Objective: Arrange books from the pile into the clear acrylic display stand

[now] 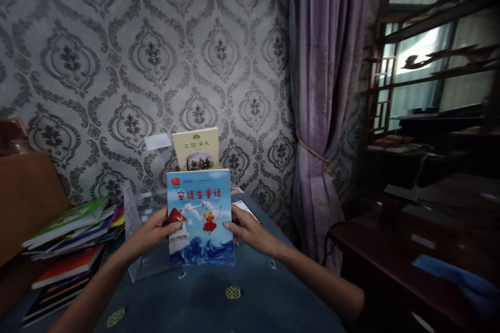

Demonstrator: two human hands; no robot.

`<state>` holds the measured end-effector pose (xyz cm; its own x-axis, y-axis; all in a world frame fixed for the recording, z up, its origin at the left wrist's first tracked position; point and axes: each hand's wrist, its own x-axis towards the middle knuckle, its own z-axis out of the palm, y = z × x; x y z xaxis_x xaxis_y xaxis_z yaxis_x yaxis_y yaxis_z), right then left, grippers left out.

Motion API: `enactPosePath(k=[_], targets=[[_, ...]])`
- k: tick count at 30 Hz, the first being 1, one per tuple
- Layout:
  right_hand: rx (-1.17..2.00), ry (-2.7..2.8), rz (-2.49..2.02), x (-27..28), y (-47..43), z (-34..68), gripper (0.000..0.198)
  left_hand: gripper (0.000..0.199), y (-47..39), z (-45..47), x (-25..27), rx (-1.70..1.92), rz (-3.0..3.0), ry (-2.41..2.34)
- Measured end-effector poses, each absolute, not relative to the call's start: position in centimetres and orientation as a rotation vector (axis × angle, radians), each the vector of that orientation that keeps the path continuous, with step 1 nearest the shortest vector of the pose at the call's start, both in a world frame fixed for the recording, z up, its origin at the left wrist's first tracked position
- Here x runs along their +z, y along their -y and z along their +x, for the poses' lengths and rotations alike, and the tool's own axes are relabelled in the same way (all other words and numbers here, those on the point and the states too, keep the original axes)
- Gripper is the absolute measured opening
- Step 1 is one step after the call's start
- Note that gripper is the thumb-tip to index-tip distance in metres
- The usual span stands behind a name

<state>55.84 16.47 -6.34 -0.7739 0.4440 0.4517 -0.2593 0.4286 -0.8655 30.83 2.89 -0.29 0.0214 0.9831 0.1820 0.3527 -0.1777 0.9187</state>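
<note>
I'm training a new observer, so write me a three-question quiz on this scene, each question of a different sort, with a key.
1. Multiple choice: how many hands are on the blue book? A) none B) one C) two
2. True or false: the blue book hides the lower part of the cream book.
3. Short answer: what gathers the purple curtain in at its lower part?

Key:
1. C; the left hand and the right hand hold it at opposite side edges.
2. True; the cream book shows only above the blue book's top edge.
3. A yellowish cord.
</note>
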Motion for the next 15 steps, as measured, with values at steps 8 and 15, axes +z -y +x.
enactPosePath(k=[8, 15], targets=[[1.578, 2.002, -0.180, -10.1, -16.4, 56.6, 0.056, 0.061, -3.2, 30.7, -4.9, 1.018, 1.548, -1.512], [1.914, 1.759, -0.223, -11.9, -15.8, 56.8, 0.053, 0.059, -5.0, 29.8, -2.4, 1.327, 1.542, -1.559]])
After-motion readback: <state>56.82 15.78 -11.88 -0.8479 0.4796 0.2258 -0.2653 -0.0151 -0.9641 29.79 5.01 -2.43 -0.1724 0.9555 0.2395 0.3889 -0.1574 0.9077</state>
